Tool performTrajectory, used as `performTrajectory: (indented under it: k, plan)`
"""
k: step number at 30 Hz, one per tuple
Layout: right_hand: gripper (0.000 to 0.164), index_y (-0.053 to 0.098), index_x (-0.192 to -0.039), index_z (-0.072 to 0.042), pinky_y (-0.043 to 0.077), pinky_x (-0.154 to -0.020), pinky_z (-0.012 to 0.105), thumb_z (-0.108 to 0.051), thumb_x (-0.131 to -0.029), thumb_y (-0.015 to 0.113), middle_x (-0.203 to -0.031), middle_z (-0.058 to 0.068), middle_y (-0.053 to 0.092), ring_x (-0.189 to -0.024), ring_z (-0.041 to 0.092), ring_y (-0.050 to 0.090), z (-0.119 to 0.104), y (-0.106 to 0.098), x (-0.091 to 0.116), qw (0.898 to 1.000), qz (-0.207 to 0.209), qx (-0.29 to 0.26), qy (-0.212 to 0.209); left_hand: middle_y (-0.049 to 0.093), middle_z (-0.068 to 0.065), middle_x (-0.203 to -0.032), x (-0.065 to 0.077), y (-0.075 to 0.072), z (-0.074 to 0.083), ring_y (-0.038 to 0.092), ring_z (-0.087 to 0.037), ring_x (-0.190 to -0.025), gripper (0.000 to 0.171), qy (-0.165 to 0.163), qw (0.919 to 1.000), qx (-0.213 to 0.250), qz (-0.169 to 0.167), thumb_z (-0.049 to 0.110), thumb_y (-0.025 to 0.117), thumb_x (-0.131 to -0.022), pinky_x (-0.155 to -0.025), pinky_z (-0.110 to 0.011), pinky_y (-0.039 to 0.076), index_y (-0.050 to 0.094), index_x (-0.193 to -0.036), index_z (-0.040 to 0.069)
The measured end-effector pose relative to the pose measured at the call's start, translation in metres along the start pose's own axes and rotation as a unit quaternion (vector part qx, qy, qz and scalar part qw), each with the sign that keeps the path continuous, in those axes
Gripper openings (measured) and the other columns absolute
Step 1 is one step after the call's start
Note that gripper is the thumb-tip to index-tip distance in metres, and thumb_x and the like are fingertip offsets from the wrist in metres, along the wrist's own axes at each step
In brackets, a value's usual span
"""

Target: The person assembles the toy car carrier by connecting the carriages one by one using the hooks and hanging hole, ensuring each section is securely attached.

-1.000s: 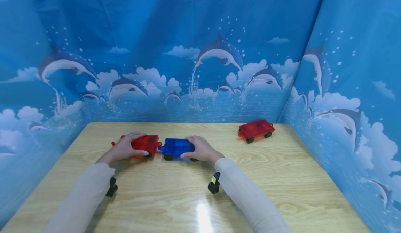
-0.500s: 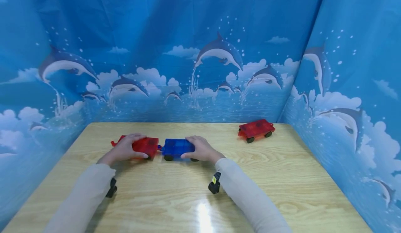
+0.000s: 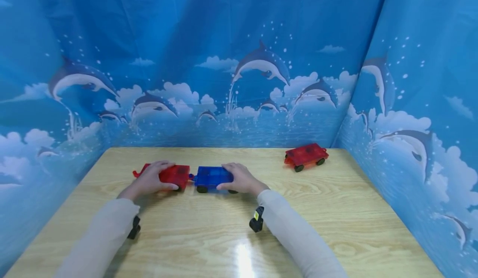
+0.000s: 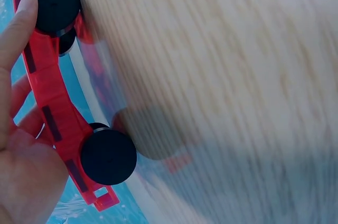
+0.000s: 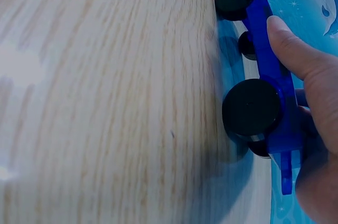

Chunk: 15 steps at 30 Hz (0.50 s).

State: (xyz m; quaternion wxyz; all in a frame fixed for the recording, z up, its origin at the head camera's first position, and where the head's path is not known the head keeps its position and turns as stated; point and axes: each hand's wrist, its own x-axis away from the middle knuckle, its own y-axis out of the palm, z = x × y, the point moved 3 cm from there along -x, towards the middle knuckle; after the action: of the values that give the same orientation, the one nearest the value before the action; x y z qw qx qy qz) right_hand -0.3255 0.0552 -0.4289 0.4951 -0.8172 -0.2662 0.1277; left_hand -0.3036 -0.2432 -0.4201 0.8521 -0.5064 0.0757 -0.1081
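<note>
Red see-through plastic is what I find first from my left: a red toy wagon (image 3: 180, 175), wheels down on the pale wood-grain counter (image 3: 194, 232). I have the left hand (image 3: 151, 179) holding it from above, thumb against the near side, fingers reaching over the top. At its right end it meets the blue toy wagon (image 3: 210, 176) end to end, near the middle of the counter (from my feed I cannot tell whether the couplers (image 3: 192, 177) are hooked or merely touching). I have the right hand (image 3: 242, 179) gripping the blue one at its right part, thumb along its near side. Farther right, well apart, I see a second red wagon (image 3: 306, 155) standing at an angle near the back edge, before the dolphin-print curtain (image 3: 186, 62).
</note>
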Motion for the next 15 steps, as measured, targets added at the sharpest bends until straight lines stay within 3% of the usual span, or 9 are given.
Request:
performTrajectory:
  k: [15]
  plan:
    - [0.087, 0.030, -0.151, -0.011, 0.024, -0.115, 0.047, -0.057, -0.085, 0.064, -0.153, 0.010, 0.034, -0.142, 0.029, 0.028, 0.0033, 0.0005, -0.0011, 1.000, 0.001, 0.007, -0.009, 0.035, -0.027, -0.145, -0.0017, 0.0040, -0.0033, 0.029, -0.048, -0.131, 0.092, -0.008, 0.9998, -0.016, -0.004, 0.054, 0.076, -0.075, -0.097, -0.069, 0.035, 0.041, -0.145, 0.006]
